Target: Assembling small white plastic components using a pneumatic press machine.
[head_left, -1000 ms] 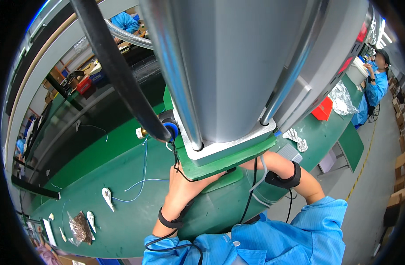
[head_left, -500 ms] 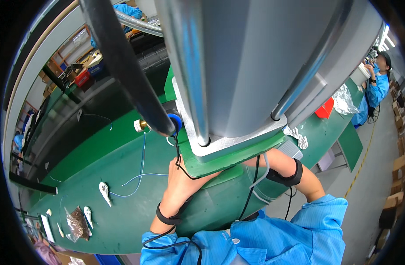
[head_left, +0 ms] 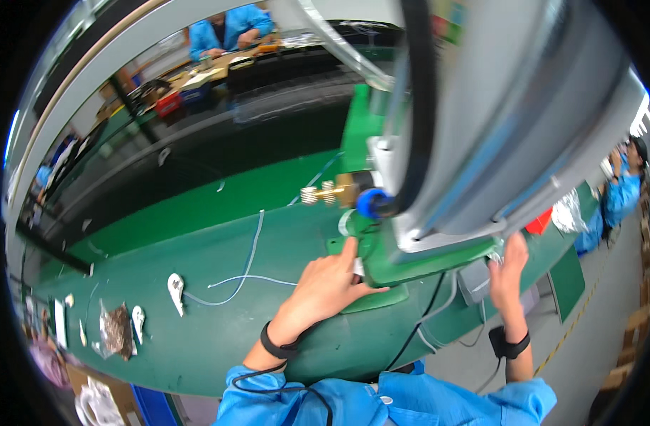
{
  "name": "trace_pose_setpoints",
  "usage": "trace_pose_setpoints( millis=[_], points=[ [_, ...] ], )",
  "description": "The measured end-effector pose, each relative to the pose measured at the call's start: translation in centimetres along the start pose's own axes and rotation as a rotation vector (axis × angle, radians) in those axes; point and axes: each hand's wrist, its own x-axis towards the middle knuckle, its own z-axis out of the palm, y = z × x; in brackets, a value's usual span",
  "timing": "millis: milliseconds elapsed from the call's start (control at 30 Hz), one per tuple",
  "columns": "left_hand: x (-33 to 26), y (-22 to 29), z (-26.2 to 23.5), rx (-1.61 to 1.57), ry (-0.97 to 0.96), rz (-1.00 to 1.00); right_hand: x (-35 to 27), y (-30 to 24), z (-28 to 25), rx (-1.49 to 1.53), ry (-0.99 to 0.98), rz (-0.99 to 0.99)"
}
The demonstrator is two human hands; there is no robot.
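Observation:
A pneumatic press with a grey cylinder [head_left: 509,135] and a green mounting plate [head_left: 438,257] stands over the bench. Beneath the plate's left side, my left hand [head_left: 323,290] has its index finger and thumb on either side of a small white part [head_left: 358,267], at the press's green base [head_left: 375,299]. A thin pale-blue cable [head_left: 252,248] runs across the bench toward this hand. To the right of the press is my right hand [head_left: 508,278], its fingers smeared by motion, beside some crumpled whitish material [head_left: 497,250]. Whether it grips anything is unclear.
White teardrop-shaped pieces [head_left: 176,292] and a bag of small brown parts [head_left: 117,331] lie on the green bench [head_left: 218,348]. Brass fittings [head_left: 328,192] and a black hose [head_left: 419,106] join the press. Grey box [head_left: 474,280] at right; co-workers [head_left: 233,32] sit beyond.
My right hand has come out from beneath the press plate and moved right. The left hand stays at the press base, its fingers more exposed. The view has shifted, bringing the press rightward.

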Motion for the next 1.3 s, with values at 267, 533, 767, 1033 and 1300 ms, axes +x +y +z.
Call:
trace_pose_setpoints(
  millis=[267, 533, 767, 1033, 1300],
  points=[
    [-1.1, -0.9, -0.7, 0.058, -0.052, 0.045, -2.9, 1.9, 4.5, -0.042, -0.258, 0.04],
    [-2.0, 0.4, -1.1, 0.06, -0.012, -0.022, -1.2, -0.9, 1.9, 0.126, -0.096, 0.015],
    [-2.3, 0.8, -1.3, -0.108, -0.042, -0.078, 0.1, -2.5, -0.3, 0.196, -0.04, -0.081],
    [-1.8, -2.6, 0.2, -0.591, -0.025, -0.063, -1.8, -1.8, 0.2, 0.227, -0.055, -0.01],
    [-2.5, -8.8, -8.5, -0.274, 0.253, -0.268, -6.3, 0.6, -0.9, 0.146, -0.057, 0.264]
  ],
)
